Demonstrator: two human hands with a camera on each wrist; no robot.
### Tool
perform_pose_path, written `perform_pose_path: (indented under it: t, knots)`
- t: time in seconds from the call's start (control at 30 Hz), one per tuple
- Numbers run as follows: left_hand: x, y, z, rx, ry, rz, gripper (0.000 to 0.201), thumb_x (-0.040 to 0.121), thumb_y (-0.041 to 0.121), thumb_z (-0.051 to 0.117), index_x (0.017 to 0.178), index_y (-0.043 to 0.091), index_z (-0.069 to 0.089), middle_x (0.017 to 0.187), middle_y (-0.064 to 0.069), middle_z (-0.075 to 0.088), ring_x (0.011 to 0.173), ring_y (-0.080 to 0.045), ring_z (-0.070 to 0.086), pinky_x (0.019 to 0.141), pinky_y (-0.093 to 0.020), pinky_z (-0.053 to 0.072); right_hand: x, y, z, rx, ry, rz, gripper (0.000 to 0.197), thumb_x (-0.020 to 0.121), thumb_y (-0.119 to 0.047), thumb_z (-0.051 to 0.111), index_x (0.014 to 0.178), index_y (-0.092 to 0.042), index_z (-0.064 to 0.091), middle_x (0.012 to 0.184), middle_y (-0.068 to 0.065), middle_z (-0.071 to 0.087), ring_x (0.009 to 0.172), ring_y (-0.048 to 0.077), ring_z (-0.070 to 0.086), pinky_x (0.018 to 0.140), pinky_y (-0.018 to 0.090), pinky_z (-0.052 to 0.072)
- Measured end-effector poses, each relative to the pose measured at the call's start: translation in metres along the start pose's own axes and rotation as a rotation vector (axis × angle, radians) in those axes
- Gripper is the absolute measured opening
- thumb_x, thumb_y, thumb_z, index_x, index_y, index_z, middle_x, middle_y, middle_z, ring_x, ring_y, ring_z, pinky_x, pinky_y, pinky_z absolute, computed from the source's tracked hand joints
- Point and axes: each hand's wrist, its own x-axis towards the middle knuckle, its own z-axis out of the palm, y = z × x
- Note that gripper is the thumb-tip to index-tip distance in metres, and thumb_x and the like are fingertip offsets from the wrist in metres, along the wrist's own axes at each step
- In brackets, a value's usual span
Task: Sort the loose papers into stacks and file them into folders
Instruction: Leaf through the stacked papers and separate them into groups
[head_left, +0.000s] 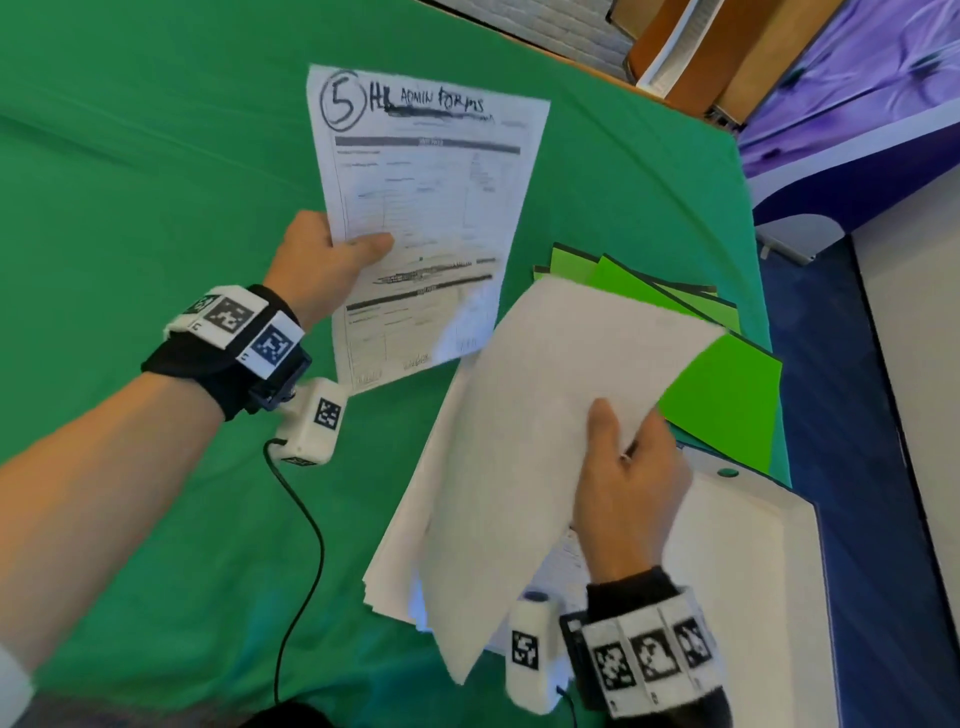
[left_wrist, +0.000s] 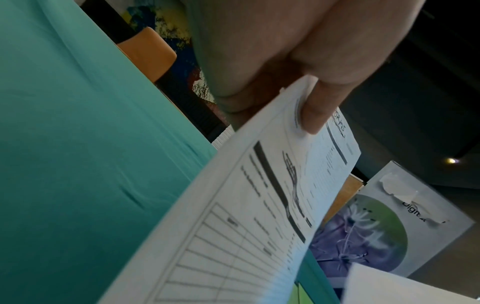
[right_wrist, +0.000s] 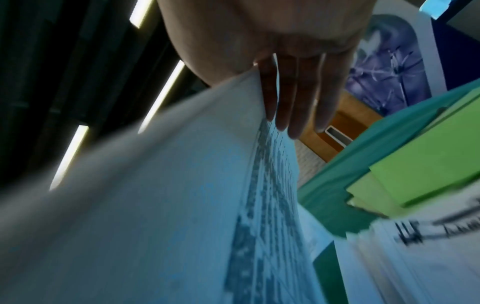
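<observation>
blurred lifted sheet (head_left: 561, 415) hides much of the paper stack (head_left: 410, 545) beneath.

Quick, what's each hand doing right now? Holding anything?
Left hand: pinching a printed form marked "5 Admin Forms", held up off the table.
Right hand: gripping a blank-side-up sheet, raised above the paper pile.

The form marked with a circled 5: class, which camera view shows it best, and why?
The head view. There the form shows whole, heading readable, held by the left hand. The left wrist view shows it edge-on, foreshortened, thumb on top. The right wrist view does not show it, only the blurred sheet that the right hand holds.
</observation>
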Motion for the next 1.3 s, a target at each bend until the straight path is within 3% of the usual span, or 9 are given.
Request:
perform_pose_path:
  t: [0.13,0.33,0.6,0.7,0.8,0.9,1.03,1.13,1.3]
  knots:
    - [-0.003,0.025,-0.009,-0.161,-0.007,0.082,0.031,0.090,0.010,0.066,0.121,0.008,0.063,0.117,-0.002,0.069,0.104,-0.016,0.069,0.093,-0.039,0.055,0.033,0.002,-0.031,-0.069,0.204,-0.019,0.044,0.095,-0.040,0.049,0.122,-0.007,0.059,0.120,0.009,0.065,0.110,0.021,0.061,0.094,0.041,0.049]
    - [-0.015,0.070,-0.011,-0.357,-0.230,0.203,0.038,0.086,0.003,0.063,0.123,0.005,0.059,0.123,-0.011,0.067,0.113,-0.029,0.065,0.092,-0.041,0.054,0.052,-0.020,-0.064,-0.304,0.270,-0.127,0.033,0.099,-0.030,0.044,0.106,-0.001,0.058,0.096,0.020,0.068,0.082,0.038,0.063,0.071,0.049,0.050]
    - [-0.012,0.051,-0.002,-0.659,-0.297,-0.127,0.044,0.093,0.010,0.047,0.136,0.002,0.051,0.132,-0.017,0.061,0.116,-0.034,0.062,0.089,-0.042,0.054,0.015,-0.035,0.026,-0.438,-0.349,-0.013,0.039,0.092,-0.022,0.034,0.109,0.004,0.057,0.084,0.026,0.064,0.080,0.042,0.060,0.048,0.036,0.018]
    - [-0.010,0.022,-0.003,-0.525,-0.337,-0.257,0.041,0.088,0.018,0.059,0.128,0.009,0.058,0.124,-0.011,0.067,0.112,-0.031,0.065,0.086,-0.043,0.056,-0.006,-0.042,0.069,-0.244,-0.591,0.222,0.032,0.095,-0.017,0.049,0.119,-0.001,0.061,0.118,0.018,0.063,0.111,0.030,0.058,0.077,0.023,0.041]
    - [-0.015,-0.016,-0.009,-0.248,-0.400,-0.409,0.070,0.064,0.034,0.084,0.126,0.012,0.060,0.120,-0.006,0.069,0.112,-0.029,0.065,0.096,-0.048,0.050,-0.017,-0.044,0.088,-0.006,-0.945,0.262,0.042,0.100,-0.005,0.045,0.140,0.004,0.038,0.151,0.017,0.034,0.139,0.023,0.033,0.082,-0.006,0.025]
    - [-0.025,-0.051,-0.012,-0.123,-0.464,-0.569,0.053,0.075,0.024,0.071,0.125,0.015,0.059,0.118,-0.006,0.070,0.108,-0.028,0.068,0.098,-0.049,0.049,-0.021,-0.027,0.102,-0.031,-1.128,0.334,0.044,0.102,-0.014,0.040,0.145,-0.005,0.030,0.154,0.009,0.028,0.142,0.024,0.024,0.109,0.015,0.018]
    - [-0.034,-0.077,-0.010,-0.073,-0.485,-0.624,0.056,0.080,0.021,0.068,0.134,0.013,0.054,0.126,-0.006,0.066,0.113,-0.027,0.064,0.101,-0.048,0.047,-0.022,-0.003,0.090,0.278,-0.884,0.613,0.020,0.098,-0.009,0.049,0.113,-0.017,0.057,0.118,0.005,0.061,0.110,0.022,0.056,0.109,0.037,0.037]
    - [-0.032,-0.076,-0.002,0.030,-0.475,-0.566,0.046,0.088,0.012,0.067,0.132,0.016,0.055,0.131,-0.005,0.062,0.115,-0.026,0.061,0.105,-0.048,0.043,-0.006,0.019,0.071,0.838,-0.445,0.948,0.033,0.101,-0.037,0.040,0.111,-0.014,0.062,0.096,0.008,0.070,0.087,0.026,0.066,0.081,0.047,0.054]
    - [-0.023,-0.066,0.021,0.221,-0.613,-0.424,0.036,0.088,0.014,0.070,0.121,0.025,0.061,0.124,0.001,0.064,0.112,-0.024,0.061,0.105,-0.040,0.042,0.018,0.043,0.052,0.420,-0.553,0.921,0.036,0.095,-0.043,0.055,0.106,-0.011,0.068,0.102,0.012,0.073,0.085,0.025,0.071,0.066,0.032,0.057]
